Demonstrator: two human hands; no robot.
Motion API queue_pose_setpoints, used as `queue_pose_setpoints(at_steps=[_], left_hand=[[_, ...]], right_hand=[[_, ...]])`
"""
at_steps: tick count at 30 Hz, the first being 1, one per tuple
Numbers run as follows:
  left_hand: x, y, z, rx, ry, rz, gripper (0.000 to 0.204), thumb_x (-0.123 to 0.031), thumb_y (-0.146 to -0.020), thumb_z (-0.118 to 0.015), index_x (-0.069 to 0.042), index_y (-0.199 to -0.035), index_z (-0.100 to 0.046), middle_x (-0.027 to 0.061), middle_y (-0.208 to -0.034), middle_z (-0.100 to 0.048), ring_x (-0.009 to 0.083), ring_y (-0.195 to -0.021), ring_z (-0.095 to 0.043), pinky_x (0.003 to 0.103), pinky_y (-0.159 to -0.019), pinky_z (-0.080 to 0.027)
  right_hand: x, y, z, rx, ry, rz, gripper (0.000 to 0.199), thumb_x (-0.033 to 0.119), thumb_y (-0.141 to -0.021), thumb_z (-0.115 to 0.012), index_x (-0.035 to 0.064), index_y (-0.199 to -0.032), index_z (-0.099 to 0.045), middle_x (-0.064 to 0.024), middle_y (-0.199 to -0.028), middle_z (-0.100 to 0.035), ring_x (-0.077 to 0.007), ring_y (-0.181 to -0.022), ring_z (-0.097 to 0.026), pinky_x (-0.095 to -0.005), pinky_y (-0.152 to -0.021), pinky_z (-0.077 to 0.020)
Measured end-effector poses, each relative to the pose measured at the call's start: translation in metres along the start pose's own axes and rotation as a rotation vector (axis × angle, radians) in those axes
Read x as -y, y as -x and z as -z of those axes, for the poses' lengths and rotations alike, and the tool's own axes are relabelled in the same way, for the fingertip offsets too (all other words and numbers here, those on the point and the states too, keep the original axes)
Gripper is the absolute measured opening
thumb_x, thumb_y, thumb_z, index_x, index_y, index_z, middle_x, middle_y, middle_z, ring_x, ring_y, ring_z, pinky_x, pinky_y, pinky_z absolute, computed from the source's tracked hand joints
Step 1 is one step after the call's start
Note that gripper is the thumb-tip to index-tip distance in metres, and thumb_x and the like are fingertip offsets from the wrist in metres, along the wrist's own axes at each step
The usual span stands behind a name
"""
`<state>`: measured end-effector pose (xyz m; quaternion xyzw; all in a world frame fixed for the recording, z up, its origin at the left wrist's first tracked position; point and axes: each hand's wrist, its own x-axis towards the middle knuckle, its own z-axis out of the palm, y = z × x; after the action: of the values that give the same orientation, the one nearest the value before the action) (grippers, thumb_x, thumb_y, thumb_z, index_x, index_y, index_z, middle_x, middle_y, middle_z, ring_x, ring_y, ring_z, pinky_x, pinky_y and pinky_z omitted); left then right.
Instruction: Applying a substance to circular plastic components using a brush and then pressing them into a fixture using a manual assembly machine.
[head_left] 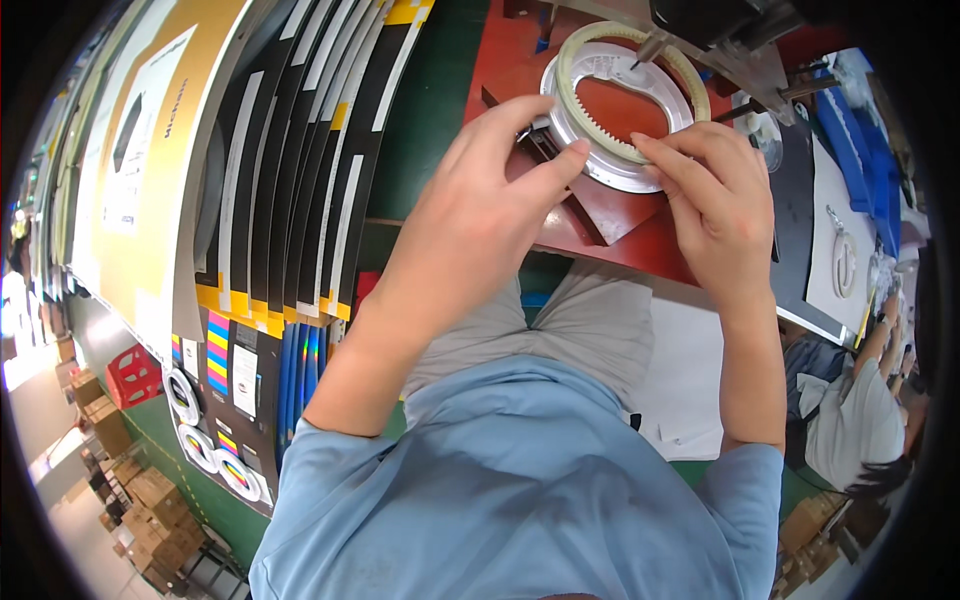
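At the red table (655, 238), my right hand (722, 200) pinches the toothed ring (565, 82), left hand (487, 195) spread; uneven pinch could skew it.

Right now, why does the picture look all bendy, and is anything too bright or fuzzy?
In the head view, the fisheye lens bows the tan board, with black corners; in the head view, glare washes out part of the left edge; in the head view, the cardboard boxes at lower left look soft, while the left hand and right hand look clearer.
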<state>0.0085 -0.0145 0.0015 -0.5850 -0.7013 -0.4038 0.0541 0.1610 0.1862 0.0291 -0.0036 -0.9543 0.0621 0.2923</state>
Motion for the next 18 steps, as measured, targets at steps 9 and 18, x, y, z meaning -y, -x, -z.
queue_pose_setpoints(at_steps=[9, 18], left_hand=[[-0.003, 0.009, -0.007, -0.080, 0.069, 0.067, 0.040, -0.001, -0.086, -0.076, -0.005, -0.126, -0.073, 0.0188, -0.132, -0.065, 0.0390, -0.121, -0.064, 0.046, -0.101, -0.054], [-0.002, -0.001, -0.008, -0.165, 0.093, 0.126, 0.026, -0.003, -0.089, -0.076, -0.001, -0.114, -0.071, 0.0155, -0.118, -0.072, 0.0364, -0.112, -0.068, 0.043, -0.096, -0.055]], right_hand=[[0.018, 0.003, -0.007, -0.063, -0.020, -0.058, 0.031, 0.000, -0.076, -0.079, 0.0085, -0.106, -0.081, -0.0029, -0.093, -0.069, -0.0250, -0.091, -0.065, -0.0374, -0.076, -0.0474], [0.033, 0.002, -0.014, -0.086, -0.040, -0.131, 0.026, 0.003, -0.078, -0.081, 0.0091, -0.103, -0.081, -0.0008, -0.090, -0.068, -0.0227, -0.087, -0.063, -0.0367, -0.073, -0.0456]])
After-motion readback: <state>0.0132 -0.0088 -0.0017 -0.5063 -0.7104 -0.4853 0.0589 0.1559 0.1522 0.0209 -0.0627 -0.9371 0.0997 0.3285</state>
